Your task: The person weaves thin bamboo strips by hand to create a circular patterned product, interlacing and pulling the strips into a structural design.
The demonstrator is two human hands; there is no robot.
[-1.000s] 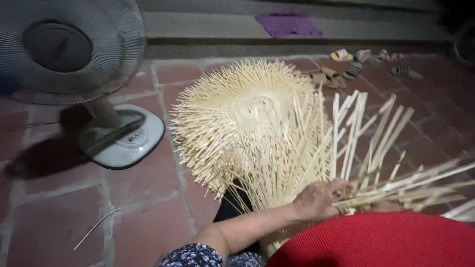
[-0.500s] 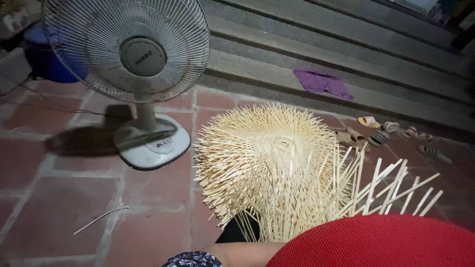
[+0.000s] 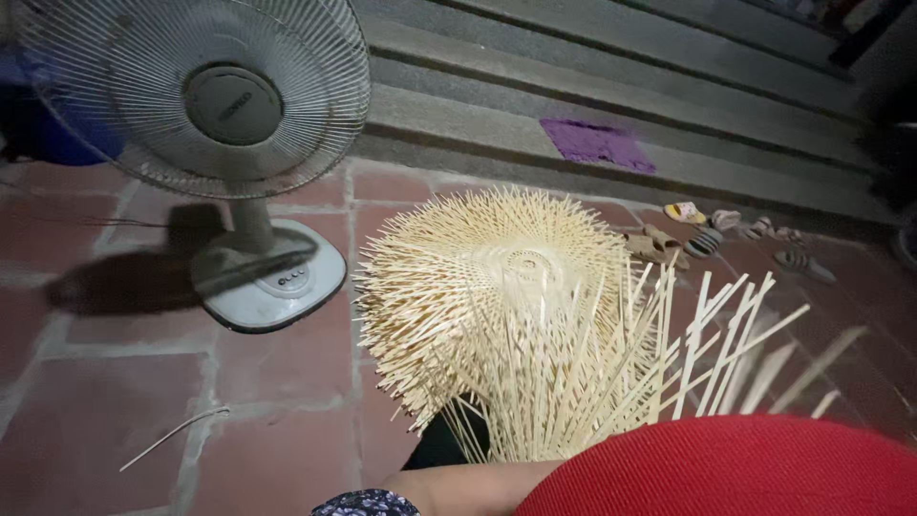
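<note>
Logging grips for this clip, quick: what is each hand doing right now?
Left hand: not in view; only a bare forearm shows at the bottom edge, behind the woven bamboo piece.
Right hand: not in view.

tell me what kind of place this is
Probably a home's paved yard or porch used for handcraft: red brick floor, concrete steps with sandals left beside them, a standing fan, and a half-woven bamboo piece.

bamboo weave (image 3: 506,287), fan (image 3: 196,96), red hat brim (image 3: 726,473)
</note>
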